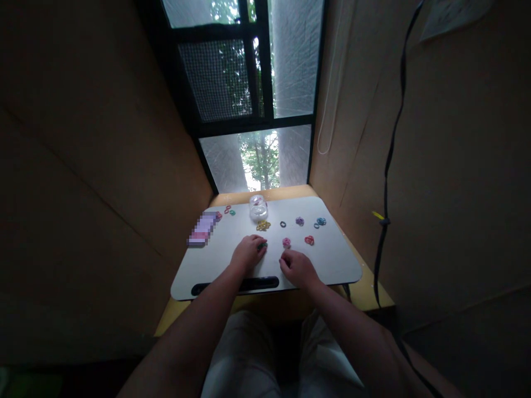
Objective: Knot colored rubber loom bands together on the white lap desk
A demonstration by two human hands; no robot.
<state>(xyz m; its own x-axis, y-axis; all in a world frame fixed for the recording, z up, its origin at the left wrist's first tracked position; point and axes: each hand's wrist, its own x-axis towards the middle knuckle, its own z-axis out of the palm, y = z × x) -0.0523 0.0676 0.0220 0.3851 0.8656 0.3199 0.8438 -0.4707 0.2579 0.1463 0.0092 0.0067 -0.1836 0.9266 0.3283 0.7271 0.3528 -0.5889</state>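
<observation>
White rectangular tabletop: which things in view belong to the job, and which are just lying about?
Likely in the job:
small yellow rings
pink rings
red rings
purple rings
blue rings
small dark ring
clear rounded jar
white rectangular tabletop

Likely just lying about:
pale rectangular phone-like device
thin black hanging cord

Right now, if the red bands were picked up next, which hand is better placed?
Probably the right hand: it is closer to the red bands, while the left hand is farther off, at some dark bands. Whether the right already holds something is unclear.
</observation>
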